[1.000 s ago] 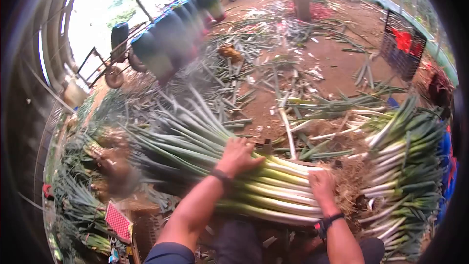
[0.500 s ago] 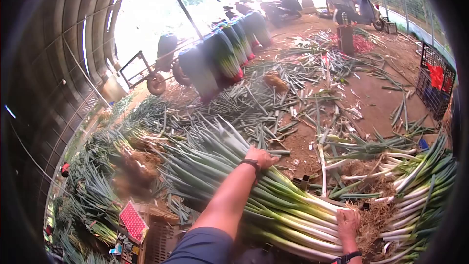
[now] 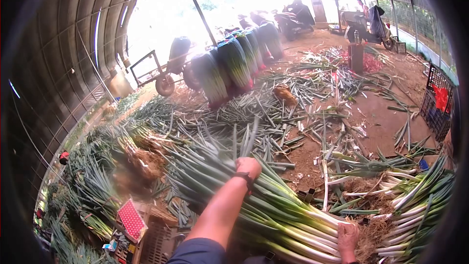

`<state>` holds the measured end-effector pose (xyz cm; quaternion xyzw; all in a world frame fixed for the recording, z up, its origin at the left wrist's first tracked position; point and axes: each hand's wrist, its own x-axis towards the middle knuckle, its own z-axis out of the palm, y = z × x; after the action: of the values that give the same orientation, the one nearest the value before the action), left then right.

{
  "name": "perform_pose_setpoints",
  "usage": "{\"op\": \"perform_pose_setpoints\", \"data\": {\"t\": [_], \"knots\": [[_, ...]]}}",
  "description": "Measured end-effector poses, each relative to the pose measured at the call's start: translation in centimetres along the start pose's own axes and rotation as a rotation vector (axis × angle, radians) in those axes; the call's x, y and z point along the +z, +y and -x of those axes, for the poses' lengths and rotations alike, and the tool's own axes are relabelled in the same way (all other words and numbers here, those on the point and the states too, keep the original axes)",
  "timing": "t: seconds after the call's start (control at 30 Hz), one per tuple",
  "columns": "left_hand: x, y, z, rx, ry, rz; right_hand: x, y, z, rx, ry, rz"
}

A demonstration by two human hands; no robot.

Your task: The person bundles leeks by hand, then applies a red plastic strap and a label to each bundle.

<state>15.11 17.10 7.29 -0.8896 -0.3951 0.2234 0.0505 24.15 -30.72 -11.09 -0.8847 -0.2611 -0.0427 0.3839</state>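
A large bunch of leeks (image 3: 288,205) lies across in front of me, green leaves to the left and white stems to the right. My left hand (image 3: 249,167), a dark band on its wrist, is closed on green leaves at the bunch's upper edge; its fingertips are hidden. At the white end, my right hand (image 3: 348,237) curls round the stems, close to the brown roots (image 3: 373,230). Just right of it lies another pile of leeks (image 3: 410,215), white ends toward the bunch.
Leek leaf scraps (image 3: 264,112) cover much of the ground ahead. Several wrapped bundles (image 3: 234,61) rest on a wheeled cart (image 3: 165,84). A black crate (image 3: 436,102) stands at right. More leeks (image 3: 88,200) lie left, beside a box with a red patterned piece (image 3: 132,220). A person (image 3: 361,6) is far back.
My left hand has shifted slightly left and down along the leaves, its fingers now more tightly curled. My right hand stays at the white stems. The view has tilted a little.
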Motion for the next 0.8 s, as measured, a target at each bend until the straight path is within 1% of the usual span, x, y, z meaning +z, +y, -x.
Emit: {"op": "perform_pose_setpoints", "data": {"t": [0.03,0.07,0.13,0.17,0.2,0.27,0.33,0.4,0.43,0.47,0.53,0.6,0.67,0.73,0.77,0.8], "knots": [[-0.1,0.2,0.8,-0.047,0.007,-0.026,0.1,0.1,0.0,0.0,-0.005,-0.007],[0.1,0.3,2.0,-0.102,0.054,0.081,0.1,0.2,0.0,-0.001,-0.01,-0.012],[1.4,0.0,2.5,-0.095,0.12,0.073,-0.1,0.1,0.0,-0.009,-0.002,-0.034],[1.7,-0.1,2.4,-0.144,0.141,0.124,-0.1,0.2,0.0,-0.014,0.005,-0.057],[0.9,-0.2,3.8,-0.115,0.112,0.098,0.0,0.6,0.0,-0.012,0.008,-0.057],[1.4,-0.8,5.0,-0.098,0.153,0.139,0.5,1.4,0.1,-0.029,-0.015,-0.01],[1.8,-0.7,5.6,-0.112,0.137,0.16,0.7,1.5,0.2,-0.018,-0.012,-0.019],[4.1,-0.5,5.3,-0.254,0.434,0.161,0.5,1.0,0.2,-0.014,-0.011,-0.027],[7.3,-1.4,2.2,-0.344,0.565,0.266,0.2,0.1,0.1,0.018,-0.002,-0.039],[6.7,-1.6,2.0,-0.34,0.565,0.267,-0.1,-0.3,0.0,0.055,0.006,-0.053],[5.5,-1.7,2.0,-0.21,0.458,0.189,0.5,0.8,-0.2,0.005,-0.018,-0.01],[6.1,-1.5,0.3,-0.132,0.561,-0.01,0.7,1.2,-0.2,0.052,-0.077,-0.018],[4.8,-1.2,-0.7,0.064,0.612,-0.158,0.1,0.0,-0.1,0.014,0.0,-0.042],[2.8,0.4,0.5,0.289,0.545,-0.065,0.0,0.1,-0.1,0.013,-0.019,-0.04],[2.4,1.6,1.5,0.4,0.508,0.09,-0.6,-1.0,-0.3,0.035,-0.022,-0.053],[1.1,3.6,3.6,0.524,0.334,0.115,-0.5,-0.9,-0.2,0.048,-0.034,-0.044]]}}
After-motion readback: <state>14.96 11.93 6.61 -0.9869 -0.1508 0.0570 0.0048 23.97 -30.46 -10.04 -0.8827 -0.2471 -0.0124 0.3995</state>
